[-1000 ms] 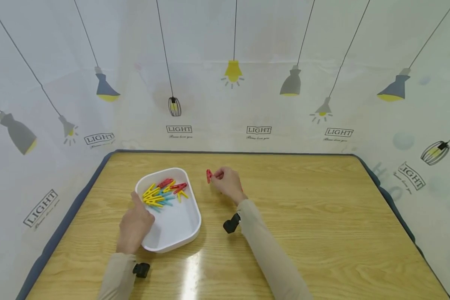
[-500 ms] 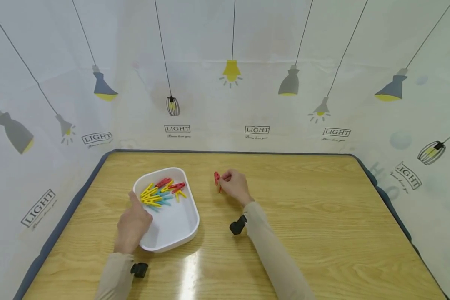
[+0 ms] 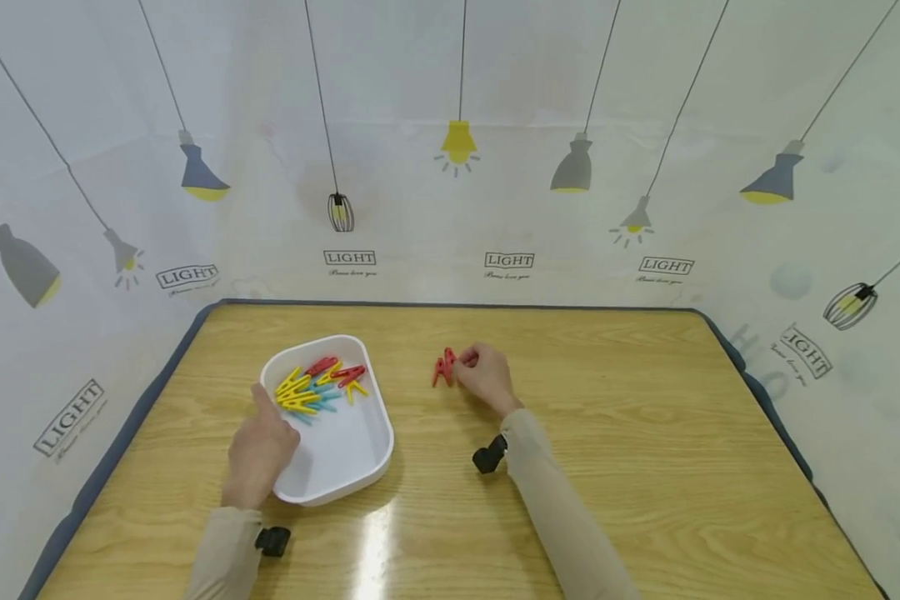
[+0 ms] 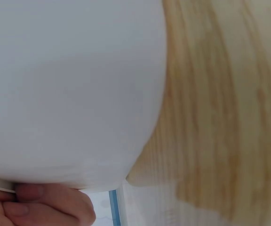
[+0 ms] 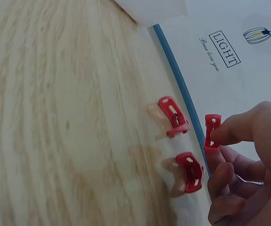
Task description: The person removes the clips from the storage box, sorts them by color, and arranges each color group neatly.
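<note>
My left hand (image 3: 261, 450) grips the left rim of a white plastic tray (image 3: 333, 479); in the left wrist view its curled fingers (image 4: 51, 205) lie at the tray's edge. Red, yellow and blue clothespins (image 3: 300, 402) lie piled in the tray's far part. To the right of the tray, my right hand (image 3: 487, 379) pinches a red clothespin (image 5: 212, 132) between thumb and fingers, just over the table. Two more red clothespins stand on the wood near it in the right wrist view, one farther (image 5: 174, 115) and one nearer (image 5: 190, 172).
The wood-grain table (image 3: 645, 433) has a dark blue edge (image 3: 330, 302) at the back and sides. Behind it hangs a pale wall covering (image 3: 405, 167) printed with lamps. A black wrist camera (image 3: 490, 454) sits on the right wrist, another (image 3: 272, 542) on the left.
My right hand has moved right and slightly nearer with the pinched red clothespin. A red clothespin on the table now shows beside it in the head view. The left hand keeps its hold on the tray.
</note>
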